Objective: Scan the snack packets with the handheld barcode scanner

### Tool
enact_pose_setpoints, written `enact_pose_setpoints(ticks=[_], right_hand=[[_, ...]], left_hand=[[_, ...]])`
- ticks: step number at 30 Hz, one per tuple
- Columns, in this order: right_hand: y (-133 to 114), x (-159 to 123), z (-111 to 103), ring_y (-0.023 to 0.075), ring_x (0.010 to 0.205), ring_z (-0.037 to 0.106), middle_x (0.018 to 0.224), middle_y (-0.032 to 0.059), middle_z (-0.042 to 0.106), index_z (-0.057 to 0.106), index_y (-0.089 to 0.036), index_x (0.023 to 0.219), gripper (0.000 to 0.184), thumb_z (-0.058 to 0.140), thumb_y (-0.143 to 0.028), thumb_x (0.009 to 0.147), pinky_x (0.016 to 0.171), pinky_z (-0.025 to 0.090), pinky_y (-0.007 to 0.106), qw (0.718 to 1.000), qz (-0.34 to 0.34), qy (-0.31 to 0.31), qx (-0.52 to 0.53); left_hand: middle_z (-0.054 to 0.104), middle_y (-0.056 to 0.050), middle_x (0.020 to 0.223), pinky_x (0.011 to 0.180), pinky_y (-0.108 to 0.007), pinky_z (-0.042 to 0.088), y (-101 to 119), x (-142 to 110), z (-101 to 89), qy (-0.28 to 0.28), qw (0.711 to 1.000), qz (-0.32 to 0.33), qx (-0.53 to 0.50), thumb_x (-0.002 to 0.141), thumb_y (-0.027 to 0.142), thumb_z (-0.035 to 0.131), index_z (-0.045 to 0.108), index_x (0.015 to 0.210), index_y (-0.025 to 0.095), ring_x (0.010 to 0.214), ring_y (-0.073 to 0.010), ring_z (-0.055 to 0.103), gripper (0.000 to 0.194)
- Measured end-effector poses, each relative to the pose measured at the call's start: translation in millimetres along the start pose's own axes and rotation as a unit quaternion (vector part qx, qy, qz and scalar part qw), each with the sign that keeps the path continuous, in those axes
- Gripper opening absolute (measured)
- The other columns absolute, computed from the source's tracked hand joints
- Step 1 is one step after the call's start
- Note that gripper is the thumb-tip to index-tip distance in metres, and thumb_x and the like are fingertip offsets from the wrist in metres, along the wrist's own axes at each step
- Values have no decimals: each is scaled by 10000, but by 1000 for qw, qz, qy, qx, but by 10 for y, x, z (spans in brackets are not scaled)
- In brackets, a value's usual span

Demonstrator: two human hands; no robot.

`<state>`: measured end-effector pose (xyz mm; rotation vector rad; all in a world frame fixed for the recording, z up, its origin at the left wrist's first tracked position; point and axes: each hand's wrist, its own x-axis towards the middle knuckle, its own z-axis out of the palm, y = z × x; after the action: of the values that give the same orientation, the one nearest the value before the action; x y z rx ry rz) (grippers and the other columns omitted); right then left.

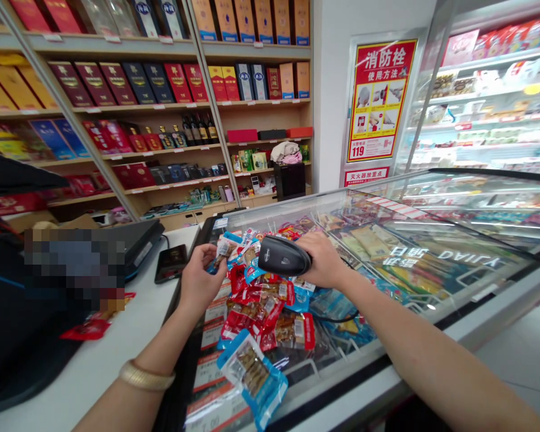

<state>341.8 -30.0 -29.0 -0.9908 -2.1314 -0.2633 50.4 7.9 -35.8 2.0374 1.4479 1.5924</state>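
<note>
My right hand point(323, 259) is wrapped round the handle of a black barcode scanner point(284, 257), its head pointing left. Facing it, my left hand point(202, 273) pinches a small blue-edged snack packet point(222, 251) with a clear middle. Under both hands, red and blue snack packets point(256, 309) lie in a loose pile on the glass freezer lid point(324, 354). Nearest to me, one blue snack packet point(254, 378) with brown pieces inside lies apart from most of the pile. The scanner's cable point(342, 319) curls below my right wrist.
Left of the freezer, a white counter point(139, 336) bears a black phone point(170, 264), a dark checkout machine point(27, 324) and a red packet point(90, 327). Shelves of boxed goods point(153, 84) line the back wall. A lit refrigerated display point(490, 114) stands at the right.
</note>
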Motion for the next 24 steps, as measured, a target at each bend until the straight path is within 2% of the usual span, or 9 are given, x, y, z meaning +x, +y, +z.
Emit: enact_pose_setpoints(ticks=[9, 15, 17, 20, 24], right_hand=[[15, -4, 17, 227, 775, 589, 777, 80, 696, 654, -190, 808, 243, 676, -424, 750, 715, 343, 333, 1000, 2, 11, 8], [162, -31, 37, 248, 805, 611, 827, 92, 715, 695, -190, 911, 305, 691, -453, 755, 742, 381, 351, 994, 61, 84, -19], [227, -37, 30, 259, 815, 619, 828, 96, 717, 695, -193, 872, 321, 710, -491, 754, 743, 393, 355, 990, 88, 102, -33], [296, -44, 27, 262, 799, 622, 816, 97, 717, 692, -192, 823, 334, 740, -510, 733, 729, 398, 354, 985, 114, 118, -43], [324, -56, 45, 262, 796, 628, 806, 89, 719, 695, -190, 831, 310, 744, -475, 720, 729, 397, 353, 984, 115, 126, -44]], left_hand=[[689, -33, 902, 841, -355, 588, 14, -7, 5, -3, 1000, 8, -4, 701, 347, 642, 522, 932, 224, 848, -205, 717, 288], [730, -39, 869, 835, -339, 571, 44, -2, -6, 14, 999, 13, 45, 739, 380, 651, 617, 891, 217, 841, -213, 714, 226], [753, -51, 898, 858, -352, 563, 87, 37, 25, 8, 997, 41, 65, 763, 394, 650, 665, 881, 220, 861, -221, 712, 211], [778, -64, 943, 971, -403, 518, 164, 130, 123, -33, 988, 115, 95, 796, 354, 648, 721, 856, 241, 953, -243, 712, 147], [791, -56, 985, 1150, -504, 347, 211, 228, 268, -107, 967, 201, 113, 850, 271, 602, 759, 832, 280, 1115, -258, 689, 158]])
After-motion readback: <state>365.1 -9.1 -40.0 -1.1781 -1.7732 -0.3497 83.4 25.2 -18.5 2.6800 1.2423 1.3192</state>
